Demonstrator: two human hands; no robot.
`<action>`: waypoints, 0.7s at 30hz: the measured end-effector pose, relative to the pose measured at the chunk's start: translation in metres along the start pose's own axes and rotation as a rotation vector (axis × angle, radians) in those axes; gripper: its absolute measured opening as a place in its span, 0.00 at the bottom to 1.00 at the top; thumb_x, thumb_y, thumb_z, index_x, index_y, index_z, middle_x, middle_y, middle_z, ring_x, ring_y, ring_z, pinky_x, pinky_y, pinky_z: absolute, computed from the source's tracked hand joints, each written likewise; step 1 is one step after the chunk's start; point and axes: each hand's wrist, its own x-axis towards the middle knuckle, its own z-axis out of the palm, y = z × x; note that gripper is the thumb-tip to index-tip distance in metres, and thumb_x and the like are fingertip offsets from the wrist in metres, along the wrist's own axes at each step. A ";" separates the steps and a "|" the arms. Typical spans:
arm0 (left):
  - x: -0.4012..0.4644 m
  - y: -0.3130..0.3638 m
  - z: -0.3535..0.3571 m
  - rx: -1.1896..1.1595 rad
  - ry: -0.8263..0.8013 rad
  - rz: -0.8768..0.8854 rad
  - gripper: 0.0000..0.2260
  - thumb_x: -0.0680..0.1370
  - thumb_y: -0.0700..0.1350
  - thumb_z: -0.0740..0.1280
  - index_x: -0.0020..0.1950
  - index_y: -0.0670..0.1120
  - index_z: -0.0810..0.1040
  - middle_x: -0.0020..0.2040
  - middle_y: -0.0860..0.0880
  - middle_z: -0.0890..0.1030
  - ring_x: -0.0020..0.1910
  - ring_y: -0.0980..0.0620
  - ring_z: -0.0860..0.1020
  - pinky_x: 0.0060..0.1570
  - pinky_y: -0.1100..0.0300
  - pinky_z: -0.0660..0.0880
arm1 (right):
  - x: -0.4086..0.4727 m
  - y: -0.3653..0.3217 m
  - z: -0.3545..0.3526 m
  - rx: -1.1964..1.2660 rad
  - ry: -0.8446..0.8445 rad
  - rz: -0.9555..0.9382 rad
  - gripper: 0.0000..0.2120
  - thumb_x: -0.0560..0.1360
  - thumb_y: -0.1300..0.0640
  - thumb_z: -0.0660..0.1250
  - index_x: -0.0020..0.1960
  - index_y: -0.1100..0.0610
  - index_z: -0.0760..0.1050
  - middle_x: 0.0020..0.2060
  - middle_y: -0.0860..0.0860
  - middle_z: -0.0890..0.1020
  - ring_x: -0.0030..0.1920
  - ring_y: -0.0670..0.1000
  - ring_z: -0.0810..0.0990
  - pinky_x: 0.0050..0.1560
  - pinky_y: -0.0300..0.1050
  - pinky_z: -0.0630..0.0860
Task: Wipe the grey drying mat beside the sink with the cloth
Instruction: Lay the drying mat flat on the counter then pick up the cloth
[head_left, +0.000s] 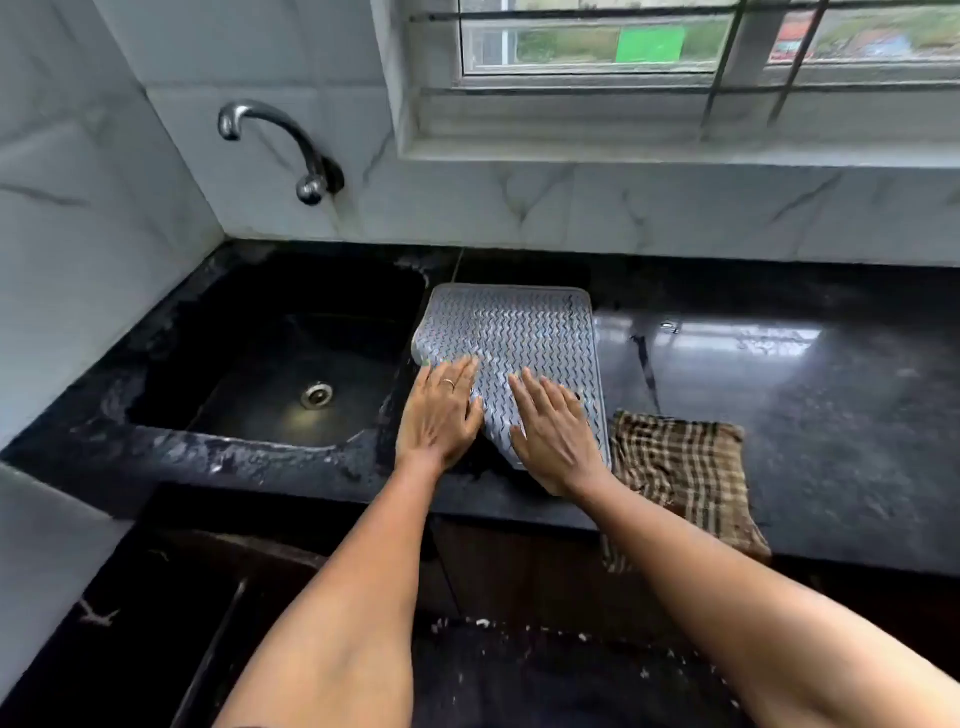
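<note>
The grey drying mat (519, 332), ridged with a zigzag pattern, lies on the black counter just right of the sink. My left hand (441, 410) rests flat on the mat's near left part, fingers apart, a ring on one finger. My right hand (556, 431) lies flat on the mat's near right part, fingers spread. Neither hand holds anything. The mat's near left corner looks lifted or folded under my hands. The brown checked cloth (680, 467) lies on the counter right of the mat, touching it, with its near end hanging over the counter's front edge.
The black sink (291, 364) with a metal drain sits left of the mat. A curved metal tap (280, 140) sticks out of the tiled wall above it. Shiny black counter (805, 374) stretches to the right. A window runs along the back wall.
</note>
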 end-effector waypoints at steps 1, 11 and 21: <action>-0.001 -0.002 0.002 -0.039 0.003 -0.015 0.24 0.82 0.52 0.54 0.77 0.47 0.58 0.75 0.50 0.64 0.73 0.50 0.64 0.76 0.52 0.53 | 0.001 -0.001 0.002 0.003 -0.014 0.044 0.30 0.79 0.49 0.54 0.76 0.56 0.49 0.76 0.54 0.55 0.75 0.56 0.55 0.73 0.54 0.53; 0.012 -0.042 0.024 0.050 -0.055 -0.220 0.09 0.78 0.49 0.60 0.52 0.53 0.79 0.55 0.52 0.79 0.57 0.49 0.72 0.55 0.53 0.66 | 0.025 -0.046 0.015 0.152 -0.028 -0.238 0.11 0.74 0.61 0.58 0.55 0.58 0.73 0.46 0.57 0.82 0.46 0.59 0.80 0.43 0.52 0.72; 0.045 -0.015 0.041 0.011 -0.131 -0.027 0.29 0.77 0.41 0.62 0.76 0.50 0.55 0.77 0.53 0.57 0.76 0.53 0.58 0.69 0.57 0.62 | 0.040 -0.008 0.021 -0.126 -0.077 -0.148 0.33 0.71 0.62 0.60 0.74 0.60 0.53 0.72 0.58 0.60 0.71 0.60 0.59 0.67 0.57 0.60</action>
